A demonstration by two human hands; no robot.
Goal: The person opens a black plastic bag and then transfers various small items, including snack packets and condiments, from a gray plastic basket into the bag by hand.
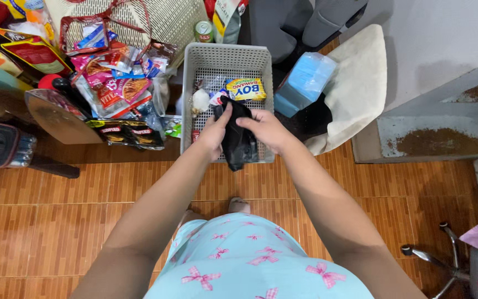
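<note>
Holding a black plastic bag above the grey basket, left hand and right hand each keep a closed grip on it, snack packets at ten o'clock.

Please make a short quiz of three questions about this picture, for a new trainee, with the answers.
1. True or false: both hands hold the black plastic bag.
2. What is directly under the bag? A) a grey slotted basket B) a blue pack C) a wooden stool
3. Fill in: the yellow snack packet lies inside the ____.

Key
1. True: the left hand and the right hand grip it from either side.
2. A: the grey slotted basket stands on the tiled floor; the blue pack is beside it.
3. basket
</note>
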